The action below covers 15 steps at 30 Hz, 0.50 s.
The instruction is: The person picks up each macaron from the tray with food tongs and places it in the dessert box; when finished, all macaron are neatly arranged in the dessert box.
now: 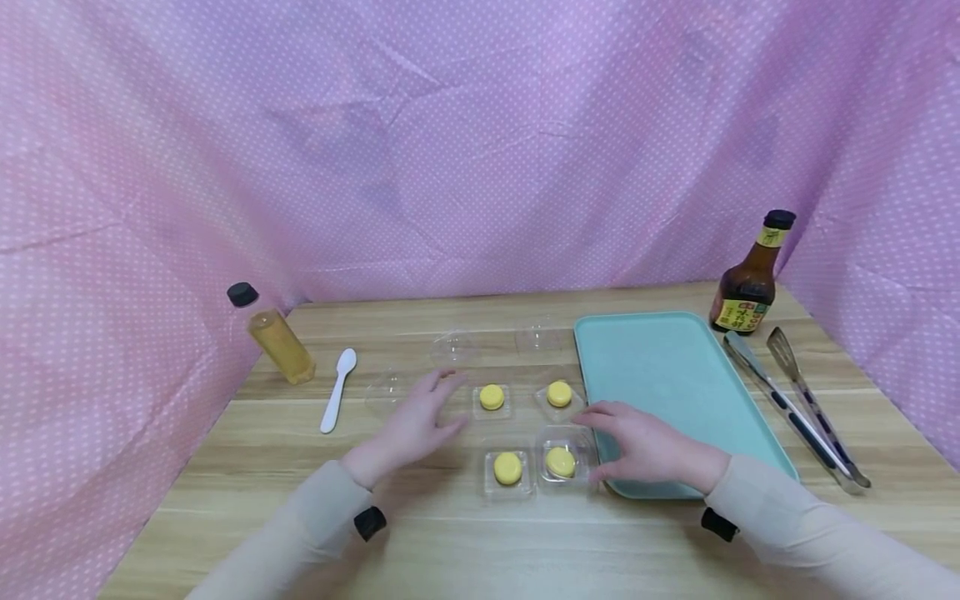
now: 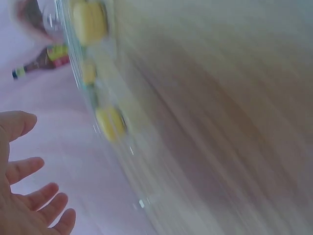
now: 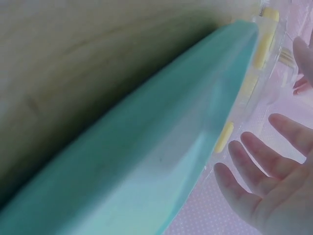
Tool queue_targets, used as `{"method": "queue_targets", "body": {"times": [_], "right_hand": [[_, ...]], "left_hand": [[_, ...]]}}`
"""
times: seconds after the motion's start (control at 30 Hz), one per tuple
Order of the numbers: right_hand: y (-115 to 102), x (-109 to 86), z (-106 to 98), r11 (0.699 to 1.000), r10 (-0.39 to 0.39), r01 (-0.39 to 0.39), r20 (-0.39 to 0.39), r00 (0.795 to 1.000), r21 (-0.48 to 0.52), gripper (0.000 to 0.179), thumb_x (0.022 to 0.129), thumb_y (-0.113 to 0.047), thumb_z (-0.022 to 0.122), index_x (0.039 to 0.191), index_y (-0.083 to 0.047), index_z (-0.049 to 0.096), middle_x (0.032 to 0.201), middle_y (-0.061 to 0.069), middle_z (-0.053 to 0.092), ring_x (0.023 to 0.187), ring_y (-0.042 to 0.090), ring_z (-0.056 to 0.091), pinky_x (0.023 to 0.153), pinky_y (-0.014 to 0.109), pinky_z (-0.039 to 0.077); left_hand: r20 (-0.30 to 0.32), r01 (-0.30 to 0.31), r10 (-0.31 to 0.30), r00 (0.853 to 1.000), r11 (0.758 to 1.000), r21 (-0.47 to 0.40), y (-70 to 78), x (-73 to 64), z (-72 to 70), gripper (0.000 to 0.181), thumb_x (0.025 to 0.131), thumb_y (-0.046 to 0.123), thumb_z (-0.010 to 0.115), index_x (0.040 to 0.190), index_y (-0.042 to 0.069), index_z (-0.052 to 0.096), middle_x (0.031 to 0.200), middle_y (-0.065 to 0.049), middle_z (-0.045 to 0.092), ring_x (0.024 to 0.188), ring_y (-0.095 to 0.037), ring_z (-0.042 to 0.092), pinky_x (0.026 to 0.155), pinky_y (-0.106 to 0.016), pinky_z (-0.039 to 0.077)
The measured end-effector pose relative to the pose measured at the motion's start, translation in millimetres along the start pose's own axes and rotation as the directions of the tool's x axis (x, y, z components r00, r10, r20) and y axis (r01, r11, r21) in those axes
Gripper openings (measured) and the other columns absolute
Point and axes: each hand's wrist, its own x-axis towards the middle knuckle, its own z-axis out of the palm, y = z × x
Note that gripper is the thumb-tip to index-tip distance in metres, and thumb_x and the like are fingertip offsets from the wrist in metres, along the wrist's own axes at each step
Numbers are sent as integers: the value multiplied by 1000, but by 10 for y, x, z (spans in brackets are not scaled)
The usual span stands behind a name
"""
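Several round yellow macaron-like sweets, among them one at the back left [image 1: 491,397] and one at the front left [image 1: 507,468], sit in small clear square plastic cases mid-table. My left hand [image 1: 416,421] hovers left of the back-left sweet, fingers spread and holding nothing; the left wrist view shows its fingers [image 2: 36,198] apart. A clear cover seems to stand over the front-right sweet [image 1: 560,462]. Right beside that case, over the tray's left edge, is my right hand [image 1: 637,442]. Its fingers [image 3: 264,156] are parted, with nothing between them.
Clear domed lids [image 1: 452,347] lie behind and left of the sweets. A pale green tray [image 1: 675,392] lies to the right, with metal tongs [image 1: 795,417], a slotted turner [image 1: 802,387] and a brown sauce bottle [image 1: 750,279] beyond. On the left are a white spoon [image 1: 339,390] and an amber bottle [image 1: 281,342].
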Motion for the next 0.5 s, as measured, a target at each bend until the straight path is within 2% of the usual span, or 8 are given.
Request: {"method": "queue_targets", "body": {"times": [0.13, 0.2, 0.5], "right_hand": [[0, 4, -9, 1000, 1, -1, -11, 1000, 5, 68, 72, -35, 80, 128, -4, 57, 124, 15, 57, 113, 32, 55, 92, 48, 49], [-2, 6, -15, 1000, -1, 1, -14, 1000, 5, 67, 73, -35, 80, 128, -4, 57, 124, 14, 57, 113, 32, 56, 92, 48, 49], [-24, 32, -32, 1000, -11, 11, -58, 998, -7, 61, 76, -33, 77, 126, -3, 58, 123, 14, 59, 113, 31, 56, 92, 48, 50]], "left_hand": [[-65, 70, -67, 996, 996, 48, -189, -56, -89, 55, 82, 16, 73, 131, 5, 51, 136, -27, 44, 123, -43, 46, 100, -56, 42], [-78, 98, -94, 992, 994, 52, -269, -81, -132, 55, 82, 15, 73, 131, 5, 51, 137, -29, 42, 123, -45, 44, 99, -59, 41], [-72, 240, -234, 970, 967, 87, -617, -189, -239, 63, 86, 20, 68, 141, 7, 41, 140, -36, 29, 128, -52, 29, 99, -66, 35]]}}
